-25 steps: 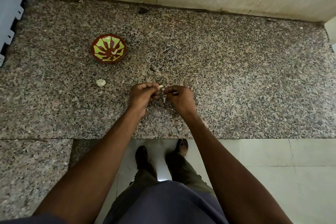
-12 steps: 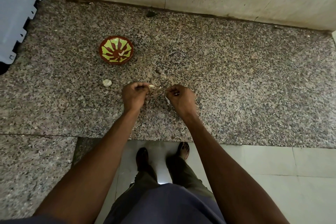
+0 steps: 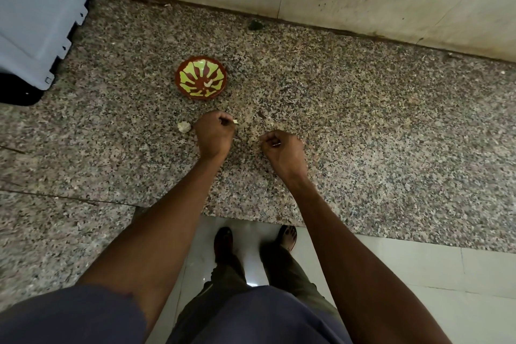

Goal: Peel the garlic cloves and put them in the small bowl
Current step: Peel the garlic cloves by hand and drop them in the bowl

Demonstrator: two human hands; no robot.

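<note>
Garlic clove (image 3: 235, 121): a small pale piece, only its tip showing at the fingertips of the left hand, just below and to the right of the bowl.
Small bowl (image 3: 200, 81): round and shallow, with a red-brown rim and a yellow-green petal pattern; it sits on the speckled granite desk (image 3: 377, 126) with a few pale bits inside, toward its right side.
Garlic piece (image 3: 184, 126): a whitish lump lying on the desk, just left of the left hand and below the bowl.
Change: a second ago both hands met at the clove in front of the person; now they are apart, and the left hand, with the clove, has moved up and left toward the bowl. The right hand has stayed near where it was.
Left hand (image 3: 213, 134): fingers curled in, pinching the clove at the fingertips, close to the bowl's near edge but not touching it.
Right hand (image 3: 283, 149): fingers curled into a loose fist over the desk; whether it holds any peel I cannot tell.
Other: a grey-blue plastic crate (image 3: 39, 14) stands at the far left.
</note>
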